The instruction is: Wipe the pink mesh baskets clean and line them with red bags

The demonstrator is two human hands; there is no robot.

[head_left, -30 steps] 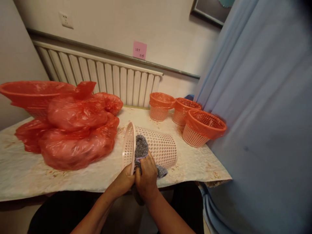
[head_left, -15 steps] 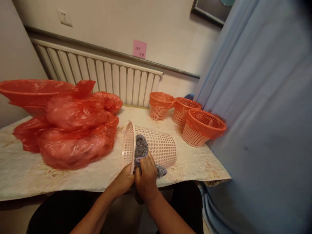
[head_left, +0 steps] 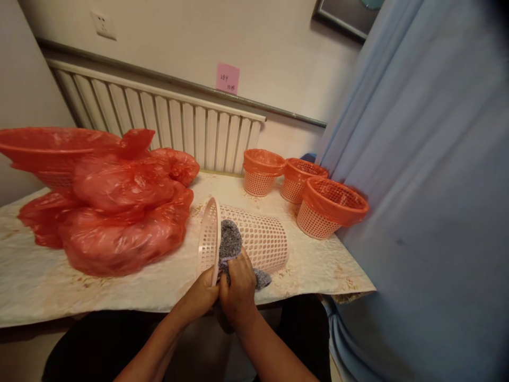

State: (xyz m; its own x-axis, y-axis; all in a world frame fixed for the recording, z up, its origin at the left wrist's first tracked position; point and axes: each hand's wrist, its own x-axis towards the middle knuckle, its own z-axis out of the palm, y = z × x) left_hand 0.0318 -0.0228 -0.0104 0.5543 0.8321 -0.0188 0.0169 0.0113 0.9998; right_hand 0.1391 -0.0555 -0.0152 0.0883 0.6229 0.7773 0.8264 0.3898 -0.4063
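A pale pink perforated plastic wastebasket (head_left: 264,239) lies on its side on the table, its open mouth facing left. My left hand (head_left: 202,293) grips the near part of its rim, thumb against the edge. Bunched in my right hand (head_left: 239,289) is a dark grey cloth (head_left: 230,240), pressed against the outside of the basket just behind the rim. One end of the cloth sticks out to the right below my fingers. Both hands are close together at the rim, and some of my fingertips are hidden.
On the left, filled red plastic bags (head_left: 127,239) are heaped beside a red-lined basket (head_left: 59,140). Three red-lined baskets (head_left: 318,220) stand at the back right. A blue curtain (head_left: 421,223) hangs along the right edge of the cloth-covered table (head_left: 159,292); a radiator (head_left: 178,124) is behind.
Almost nothing differs; both hands, the cloth and the wastebasket keep their places. The whole view has shifted very slightly.
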